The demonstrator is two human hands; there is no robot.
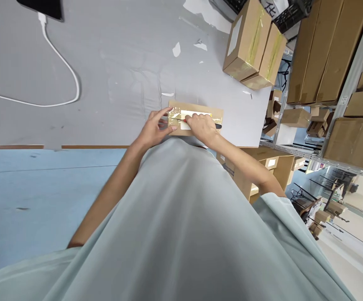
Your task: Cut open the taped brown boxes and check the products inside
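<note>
- If the black-handled cutter (218,126) skids on the glossy tape (174,115), I suspect it could nick my left hand (153,128), so near its tip.
- My right hand (204,126) has its fingers wrapped around the cutter; my left fingers spread loosely.
- At the bench's (121,83) near edge, the labelled cardboard box (187,106) lies under both.
</note>
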